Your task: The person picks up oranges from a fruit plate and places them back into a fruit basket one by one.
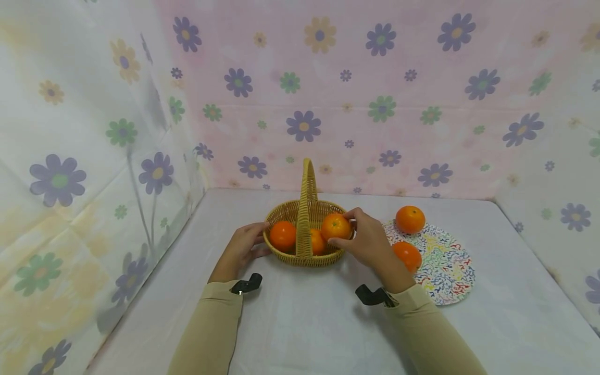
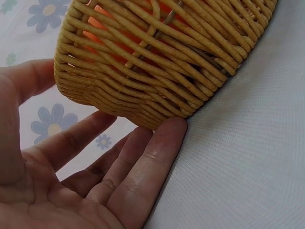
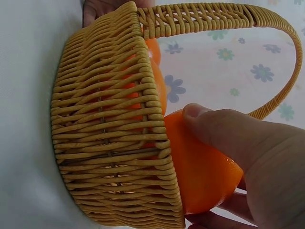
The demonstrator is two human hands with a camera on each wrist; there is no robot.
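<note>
My right hand [image 1: 370, 242] grips an orange [image 1: 335, 226] at the right side of the wicker basket [image 1: 304, 259]. In the right wrist view, the thumb lies over this orange [image 3: 200, 162], which sits partly below the basket rim. Two other oranges rest inside, one left of the arched handle [image 1: 306, 208] and one partly behind it. My left hand [image 1: 242, 245] touches the basket's left side. In the left wrist view, its fairly straight fingers [image 2: 152, 162] reach the woven wall [image 2: 143, 71] near the base.
To the right, a round, multicoloured speckled plate [image 1: 450, 265] lies on the white tabletop [image 1: 300, 323]. Two oranges sit at its left part, one toward the back [image 1: 410, 219] and one nearer [image 1: 407, 256]. Flowered cloth walls [image 1: 262, 135] stand behind and at both sides.
</note>
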